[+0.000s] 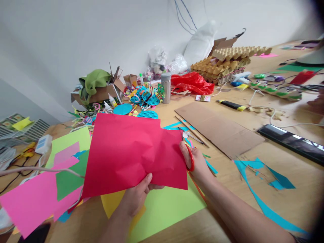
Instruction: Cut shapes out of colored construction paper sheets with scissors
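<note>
My left hand [136, 195] pinches the lower edge of a red sheet of paper [121, 152], thumb on top and fingers beneath. The sheet is creased near the thumb and has a step cut out of its upper right corner. My right hand [196, 160] grips scissors [191, 158] by their red-orange handles, at the sheet's right edge. Most of the blades is hidden, so I cannot tell how far apart they are. Under the red sheet lie a light green sheet [169, 212] and a yellow piece of paper [111, 202].
Pink paper [30, 199] and green paper [69, 179] lie at left. Right of the sheet are a cardboard piece [217, 128], blue scraps [265, 202] and a box cutter [231, 105]. Behind stand a metal bottle [166, 88] and stacked egg trays [222, 65]. A person's hand [317, 104] shows far right.
</note>
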`<state>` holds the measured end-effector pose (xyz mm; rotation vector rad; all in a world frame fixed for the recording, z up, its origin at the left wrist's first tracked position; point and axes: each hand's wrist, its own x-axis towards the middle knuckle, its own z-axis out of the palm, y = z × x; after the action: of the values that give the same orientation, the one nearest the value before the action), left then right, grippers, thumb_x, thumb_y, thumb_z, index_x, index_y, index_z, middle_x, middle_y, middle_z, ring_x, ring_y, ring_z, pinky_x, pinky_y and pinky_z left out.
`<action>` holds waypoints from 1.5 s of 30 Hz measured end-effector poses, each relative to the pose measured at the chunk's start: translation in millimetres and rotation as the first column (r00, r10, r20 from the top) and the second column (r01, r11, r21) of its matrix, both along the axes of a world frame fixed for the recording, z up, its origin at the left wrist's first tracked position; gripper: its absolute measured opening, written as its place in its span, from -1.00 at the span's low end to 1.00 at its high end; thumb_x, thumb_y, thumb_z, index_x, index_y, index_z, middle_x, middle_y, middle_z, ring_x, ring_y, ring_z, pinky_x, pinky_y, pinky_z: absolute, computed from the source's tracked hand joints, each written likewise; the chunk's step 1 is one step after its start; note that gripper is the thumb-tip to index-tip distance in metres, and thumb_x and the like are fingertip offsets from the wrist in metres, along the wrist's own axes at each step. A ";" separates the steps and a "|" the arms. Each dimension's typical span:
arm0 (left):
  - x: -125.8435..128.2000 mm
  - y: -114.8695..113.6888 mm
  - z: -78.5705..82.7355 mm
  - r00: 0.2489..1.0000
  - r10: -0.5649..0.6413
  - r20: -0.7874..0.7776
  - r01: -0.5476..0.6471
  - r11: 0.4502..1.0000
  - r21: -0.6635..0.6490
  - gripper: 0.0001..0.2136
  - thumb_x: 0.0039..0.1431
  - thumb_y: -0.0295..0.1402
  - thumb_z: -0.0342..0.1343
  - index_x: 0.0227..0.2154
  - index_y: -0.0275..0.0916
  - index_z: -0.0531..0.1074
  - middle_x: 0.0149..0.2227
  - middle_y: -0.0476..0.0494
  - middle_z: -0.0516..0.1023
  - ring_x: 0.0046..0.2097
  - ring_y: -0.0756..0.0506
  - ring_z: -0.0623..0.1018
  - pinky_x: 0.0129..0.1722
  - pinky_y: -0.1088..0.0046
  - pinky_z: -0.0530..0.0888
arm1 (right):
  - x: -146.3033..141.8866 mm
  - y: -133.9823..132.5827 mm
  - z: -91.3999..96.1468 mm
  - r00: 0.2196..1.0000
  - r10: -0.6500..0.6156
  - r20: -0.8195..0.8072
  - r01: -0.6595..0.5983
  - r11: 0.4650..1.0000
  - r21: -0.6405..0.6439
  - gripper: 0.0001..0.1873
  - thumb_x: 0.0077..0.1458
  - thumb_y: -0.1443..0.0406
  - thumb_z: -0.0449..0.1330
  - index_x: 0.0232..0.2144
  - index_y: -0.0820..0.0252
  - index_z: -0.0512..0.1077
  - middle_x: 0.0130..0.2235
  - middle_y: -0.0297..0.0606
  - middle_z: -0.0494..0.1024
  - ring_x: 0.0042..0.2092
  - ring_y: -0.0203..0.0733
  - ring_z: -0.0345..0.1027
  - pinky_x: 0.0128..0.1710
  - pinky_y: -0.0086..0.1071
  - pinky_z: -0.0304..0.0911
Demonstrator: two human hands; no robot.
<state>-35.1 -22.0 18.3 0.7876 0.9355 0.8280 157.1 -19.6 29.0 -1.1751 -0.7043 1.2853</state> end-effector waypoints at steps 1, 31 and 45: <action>-0.2 0.0 0.2 1.000 -0.001 -0.007 0.001 1.000 -0.001 -0.58 0.00 -0.29 0.25 -0.03 -0.20 0.45 -0.14 -0.14 0.59 -0.16 -0.18 0.56 -0.19 0.26 0.52 | -0.6 0.3 0.4 1.000 -0.007 0.000 0.007 1.000 -0.010 -0.52 -0.05 -0.14 0.16 -0.45 0.14 0.46 -0.47 -0.21 0.60 -0.41 -0.07 0.49 -0.56 -0.38 0.26; 3.0 -2.5 4.3 1.000 0.026 0.013 -0.026 0.999 -0.031 -0.79 -0.04 -0.31 0.28 -0.30 -0.21 0.54 -0.19 -0.14 0.60 -0.14 -0.20 0.56 -0.23 0.26 0.52 | 4.7 -1.1 8.5 0.990 -0.001 0.143 0.012 0.997 -0.075 -0.45 -0.02 -0.20 0.08 -0.54 0.15 0.45 -0.55 -0.17 0.54 -0.57 -0.17 0.34 -0.61 -0.36 0.14; -0.4 2.3 3.7 0.998 0.045 0.052 -0.043 0.998 -0.043 -0.68 -0.01 -0.39 0.25 -0.13 -0.25 0.50 -0.20 -0.16 0.61 -0.18 -0.19 0.58 -0.25 0.26 0.55 | 6.4 1.2 4.0 0.977 0.007 0.211 0.006 0.998 -0.061 -0.45 -0.06 -0.18 0.13 -0.62 0.19 0.37 -0.63 -0.30 0.46 -0.63 -0.30 0.21 -0.66 -0.45 0.00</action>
<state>-35.5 -19.7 21.9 0.7077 0.9234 0.8612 163.5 -18.4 33.0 -1.3760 -0.8243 1.2004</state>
